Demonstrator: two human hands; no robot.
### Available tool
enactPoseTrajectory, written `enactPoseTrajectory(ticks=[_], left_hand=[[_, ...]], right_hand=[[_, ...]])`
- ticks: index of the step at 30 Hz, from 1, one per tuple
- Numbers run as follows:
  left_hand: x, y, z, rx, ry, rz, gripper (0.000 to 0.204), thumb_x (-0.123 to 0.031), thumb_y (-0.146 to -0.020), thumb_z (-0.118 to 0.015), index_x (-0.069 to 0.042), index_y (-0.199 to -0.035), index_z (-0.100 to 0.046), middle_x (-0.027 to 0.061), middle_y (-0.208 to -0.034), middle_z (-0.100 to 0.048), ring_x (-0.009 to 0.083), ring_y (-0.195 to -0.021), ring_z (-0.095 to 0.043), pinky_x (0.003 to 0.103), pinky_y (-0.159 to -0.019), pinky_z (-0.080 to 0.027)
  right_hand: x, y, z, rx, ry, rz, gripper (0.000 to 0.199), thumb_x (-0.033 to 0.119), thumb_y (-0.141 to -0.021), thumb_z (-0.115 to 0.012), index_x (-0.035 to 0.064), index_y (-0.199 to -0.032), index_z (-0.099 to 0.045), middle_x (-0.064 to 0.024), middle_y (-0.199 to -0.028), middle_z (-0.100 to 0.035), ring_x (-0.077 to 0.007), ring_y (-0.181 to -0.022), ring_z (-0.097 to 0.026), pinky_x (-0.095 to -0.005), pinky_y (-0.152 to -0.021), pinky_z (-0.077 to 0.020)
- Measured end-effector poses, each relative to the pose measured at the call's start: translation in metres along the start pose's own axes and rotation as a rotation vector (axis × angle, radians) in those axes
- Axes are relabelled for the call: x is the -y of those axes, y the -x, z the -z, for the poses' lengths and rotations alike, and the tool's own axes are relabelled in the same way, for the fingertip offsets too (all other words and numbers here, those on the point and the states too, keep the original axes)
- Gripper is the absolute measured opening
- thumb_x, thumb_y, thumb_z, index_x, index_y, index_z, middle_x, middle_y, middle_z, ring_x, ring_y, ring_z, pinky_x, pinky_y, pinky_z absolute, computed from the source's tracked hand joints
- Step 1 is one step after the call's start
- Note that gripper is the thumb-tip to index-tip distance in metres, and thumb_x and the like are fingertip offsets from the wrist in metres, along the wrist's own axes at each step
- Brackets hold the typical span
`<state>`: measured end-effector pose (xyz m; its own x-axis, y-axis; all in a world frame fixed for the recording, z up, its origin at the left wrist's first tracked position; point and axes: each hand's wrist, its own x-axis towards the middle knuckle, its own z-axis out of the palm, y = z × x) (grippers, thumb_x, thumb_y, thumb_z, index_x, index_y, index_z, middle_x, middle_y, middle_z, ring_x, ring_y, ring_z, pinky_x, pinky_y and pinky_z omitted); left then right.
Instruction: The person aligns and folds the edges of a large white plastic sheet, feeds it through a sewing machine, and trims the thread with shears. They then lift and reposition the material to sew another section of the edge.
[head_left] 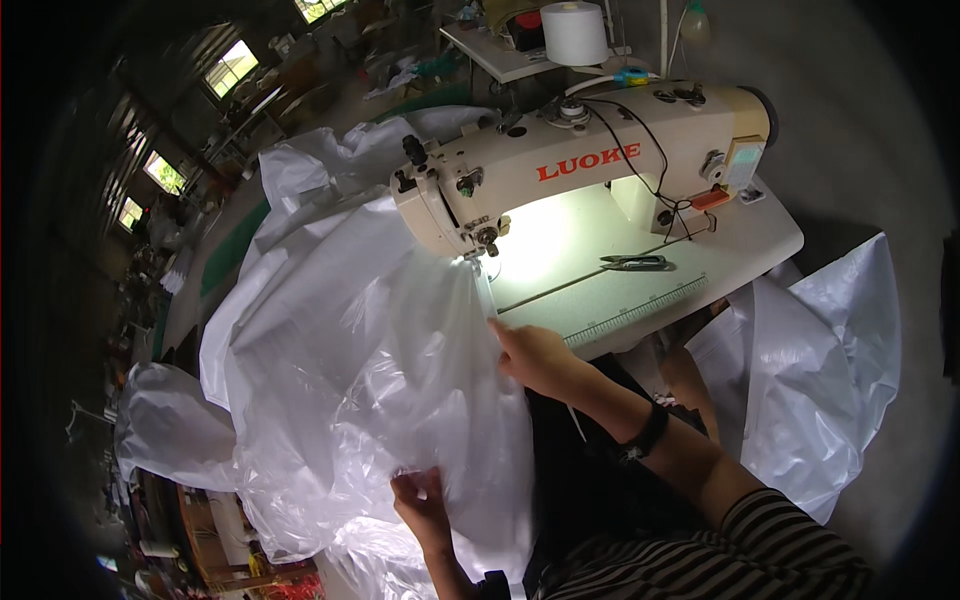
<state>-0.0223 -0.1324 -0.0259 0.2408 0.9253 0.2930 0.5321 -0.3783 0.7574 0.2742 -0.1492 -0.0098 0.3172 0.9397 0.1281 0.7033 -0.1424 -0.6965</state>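
Note:
A big, shiny white plastic sheet [370, 380] lies in folds over the left part of the sewing table and hangs toward me. Its right edge runs up under the needle area of a cream sewing machine [590, 140], where a lamp lights the bed. My right hand [540, 358] is closed on that edge, just below the presser foot. Lower down and to the left, my left hand [423, 508] pinches a fold of the same sheet. The needle tip is too small to make out.
Thread snips [638, 263] lie on the machine bed [700, 250]. A white thread cone [575, 35] stands behind the machine. More white sheeting [825, 370] hangs at the right. A cluttered workshop with bright windows [232, 68] lies at the far left.

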Motion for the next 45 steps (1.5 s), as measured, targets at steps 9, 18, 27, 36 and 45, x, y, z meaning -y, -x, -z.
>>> enactPoseTrajectory(ticks=[9, 18, 27, 36, 45], left_hand=[[-0.014, 0.001, 0.001, 0.038, 0.059, 0.133, 0.028, 0.003, -0.087, -0.067, 0.000, -0.111, -0.052, 0.0031, -0.083, -0.054, 0.0114, -0.073, -0.046, 0.025, -0.068, -0.043], [-0.018, -0.007, 0.011, -0.177, 0.014, 0.014, 0.018, 0.001, -0.090, -0.067, 0.000, -0.103, -0.055, 0.0029, -0.086, -0.053, 0.0120, -0.076, -0.047, 0.026, -0.072, -0.045], [-0.025, -0.008, 0.011, -0.175, 0.063, -0.009, 0.018, 0.000, -0.090, -0.068, 0.000, -0.103, -0.055, 0.0043, -0.092, -0.057, 0.0125, -0.079, -0.049, 0.028, -0.075, -0.046], [-0.011, 0.024, 0.014, -0.018, -0.016, 0.014, 0.062, -0.019, -0.081, -0.082, 0.002, -0.128, -0.047, 0.0157, -0.116, -0.059, 0.0291, -0.102, -0.059, 0.039, -0.086, -0.048], [0.009, 0.058, 0.000, -0.128, 0.263, 0.341, 0.042, -0.015, -0.093, -0.068, 0.016, -0.118, -0.054, 0.0150, -0.094, -0.066, 0.0241, -0.086, -0.063, 0.035, -0.076, -0.052]], right_hand=[[0.017, 0.123, -0.010, 0.107, -0.735, -0.324, 0.062, 0.022, -0.089, -0.071, -0.0014, -0.138, -0.044, -0.0104, -0.078, -0.064, -0.0189, -0.063, -0.062, -0.0323, -0.060, -0.0517], [-0.022, 0.182, 0.019, 0.362, -0.723, -0.542, 0.035, 0.032, -0.095, -0.065, 0.0007, -0.111, -0.067, -0.0026, -0.081, -0.065, -0.0073, -0.064, -0.055, -0.0255, -0.059, -0.0473], [-0.014, 0.172, 0.014, 0.143, -0.108, -0.210, 0.065, 0.048, -0.089, -0.065, 0.0066, -0.137, -0.049, -0.0171, -0.119, -0.062, -0.0345, -0.100, -0.063, -0.0425, -0.092, -0.0430], [-0.011, 0.143, 0.001, -0.143, -0.164, -0.212, 0.059, 0.019, -0.093, -0.060, 0.0003, -0.144, -0.036, -0.0194, -0.070, -0.064, -0.0366, -0.060, -0.064, -0.0456, -0.058, -0.0523], [0.007, 0.157, 0.000, -0.025, 0.317, 0.049, 0.059, 0.006, -0.085, -0.061, -0.0073, -0.139, -0.043, -0.0075, -0.060, -0.056, -0.0210, -0.047, -0.060, -0.0335, -0.043, -0.0471]])
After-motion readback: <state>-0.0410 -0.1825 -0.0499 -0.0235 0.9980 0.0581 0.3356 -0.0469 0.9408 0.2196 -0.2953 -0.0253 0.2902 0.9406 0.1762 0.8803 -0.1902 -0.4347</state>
